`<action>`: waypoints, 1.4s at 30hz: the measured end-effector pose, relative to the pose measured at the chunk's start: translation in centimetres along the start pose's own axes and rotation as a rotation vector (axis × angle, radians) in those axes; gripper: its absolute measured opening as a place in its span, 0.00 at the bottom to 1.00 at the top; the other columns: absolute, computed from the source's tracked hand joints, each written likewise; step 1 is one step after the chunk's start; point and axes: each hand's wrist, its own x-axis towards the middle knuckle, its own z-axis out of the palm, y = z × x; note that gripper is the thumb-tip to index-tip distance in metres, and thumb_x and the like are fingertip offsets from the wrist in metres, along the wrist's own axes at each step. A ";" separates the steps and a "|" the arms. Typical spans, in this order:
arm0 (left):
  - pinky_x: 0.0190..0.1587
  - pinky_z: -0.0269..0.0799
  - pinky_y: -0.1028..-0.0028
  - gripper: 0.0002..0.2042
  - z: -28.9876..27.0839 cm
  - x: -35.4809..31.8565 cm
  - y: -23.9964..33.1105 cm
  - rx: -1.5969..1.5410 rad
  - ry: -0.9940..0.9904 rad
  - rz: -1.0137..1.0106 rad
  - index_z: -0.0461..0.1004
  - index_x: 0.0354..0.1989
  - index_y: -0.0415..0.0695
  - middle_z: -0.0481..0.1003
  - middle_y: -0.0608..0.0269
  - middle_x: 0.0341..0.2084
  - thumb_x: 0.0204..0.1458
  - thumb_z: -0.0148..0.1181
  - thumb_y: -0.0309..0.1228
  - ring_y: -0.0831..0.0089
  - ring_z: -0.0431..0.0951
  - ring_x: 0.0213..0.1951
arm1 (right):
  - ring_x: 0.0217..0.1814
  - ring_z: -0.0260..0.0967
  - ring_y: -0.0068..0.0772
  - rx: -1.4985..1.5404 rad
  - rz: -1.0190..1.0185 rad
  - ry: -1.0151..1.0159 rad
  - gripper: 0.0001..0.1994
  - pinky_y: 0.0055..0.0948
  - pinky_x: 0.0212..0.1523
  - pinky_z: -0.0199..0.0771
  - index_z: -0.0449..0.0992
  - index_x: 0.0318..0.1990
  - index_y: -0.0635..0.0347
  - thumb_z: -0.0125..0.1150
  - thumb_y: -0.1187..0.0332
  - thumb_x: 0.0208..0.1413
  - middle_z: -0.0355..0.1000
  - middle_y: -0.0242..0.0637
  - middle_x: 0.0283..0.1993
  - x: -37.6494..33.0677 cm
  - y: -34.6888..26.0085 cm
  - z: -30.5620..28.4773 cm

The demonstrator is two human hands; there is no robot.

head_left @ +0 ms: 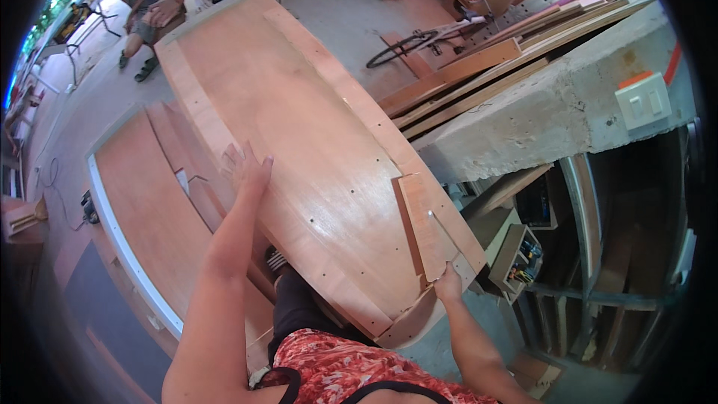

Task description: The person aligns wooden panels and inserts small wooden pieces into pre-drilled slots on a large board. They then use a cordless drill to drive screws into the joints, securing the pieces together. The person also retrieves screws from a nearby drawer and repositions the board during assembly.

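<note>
Left hand splayed on the wood panel, mid-frame — right hand at its lower-right end, can't tell if gripping.

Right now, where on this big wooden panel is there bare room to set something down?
The widest bare patch on the wooden panel lies from the left hand to the far end, between the pale side strips. The near right corner is crowded: a short board lies there, with the right hand close by.
</note>
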 end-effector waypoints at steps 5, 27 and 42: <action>0.73 0.41 0.38 0.40 3.0 1.6 -1.7 -0.045 -0.011 0.024 0.55 0.75 0.53 0.43 0.43 0.76 0.56 0.59 0.55 0.40 0.39 0.77 | 0.50 0.76 0.61 -0.048 -0.021 0.052 0.18 0.52 0.50 0.76 0.74 0.50 0.56 0.66 0.61 0.55 0.79 0.54 0.44 -0.3 -0.3 0.8; 0.70 0.43 0.33 0.38 2.2 2.0 -0.3 0.096 -0.028 -0.057 0.61 0.71 0.55 0.43 0.44 0.76 0.50 0.60 0.51 0.41 0.37 0.77 | 0.49 0.76 0.58 0.101 0.008 0.081 0.19 0.49 0.50 0.76 0.76 0.45 0.58 0.73 0.61 0.49 0.80 0.51 0.44 -0.2 0.1 1.5; 0.71 0.37 0.34 0.38 1.1 1.9 -0.3 0.010 -0.078 -0.057 0.60 0.72 0.53 0.40 0.45 0.77 0.54 0.57 0.55 0.42 0.33 0.78 | 0.45 0.81 0.46 0.387 -0.276 0.059 0.12 0.37 0.48 0.78 0.74 0.43 0.64 0.66 0.75 0.51 0.81 0.48 0.41 0.0 -5.1 1.5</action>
